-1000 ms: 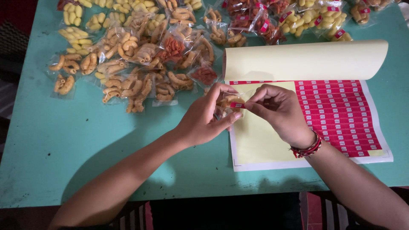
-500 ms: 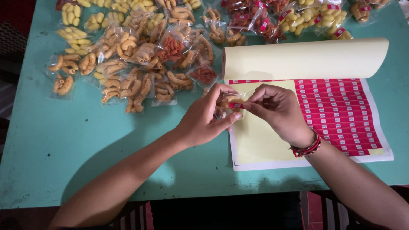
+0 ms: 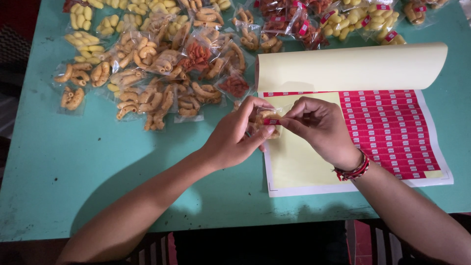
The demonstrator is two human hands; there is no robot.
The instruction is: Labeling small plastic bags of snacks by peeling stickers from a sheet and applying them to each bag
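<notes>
My left hand grips a small clear snack packet with curled orange pieces inside, held just above the table's middle. My right hand pinches a small red sticker against that packet with thumb and forefinger. A red beaded bracelet sits on my right wrist. Both hands hover over a sticker sheet, whose left part is bare yellow backing and whose right part carries rows of red stickers. Its upper yellow leaf is rolled back.
A heap of clear packets of curled orange, yellow and red snacks covers the far left of the teal table. More packets with red stickers lie along the far edge. The table's near edge runs below my forearms.
</notes>
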